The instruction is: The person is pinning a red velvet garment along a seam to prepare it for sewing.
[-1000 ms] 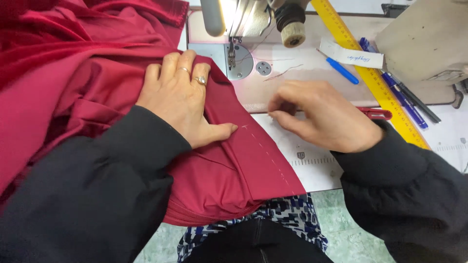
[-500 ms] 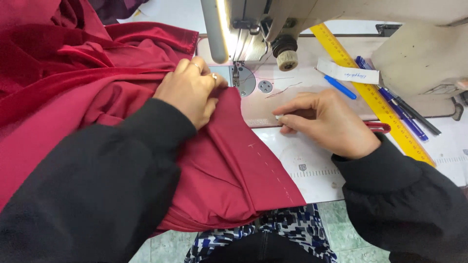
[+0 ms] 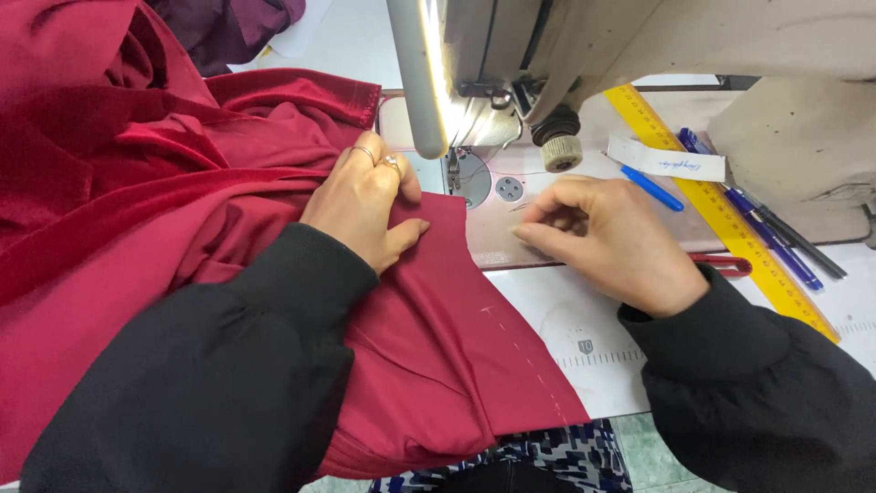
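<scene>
A large red fabric (image 3: 438,347) lies over the left of the sewing table, its edge under the sewing machine (image 3: 511,55) beside the needle plate (image 3: 470,178). A dashed chalk line runs along the fabric's right edge. My left hand (image 3: 365,205), with rings on two fingers, presses on the fabric with curled fingers just left of the needle. My right hand (image 3: 602,242) rests on the machine bed to the right of the fabric's edge, thumb and fingers pinched together; whatever is between the fingertips is too small to tell.
A lit tube lamp (image 3: 420,73) hangs by the machine head. On the right lie a yellow ruler (image 3: 721,210), blue pens (image 3: 652,187), a white label (image 3: 666,162) and a red handle (image 3: 725,265). The table's front edge is near my lap.
My left hand has slid the red fabric away from me, up to the needle. My right hand has moved up onto the machine bed, and the view has come closer.
</scene>
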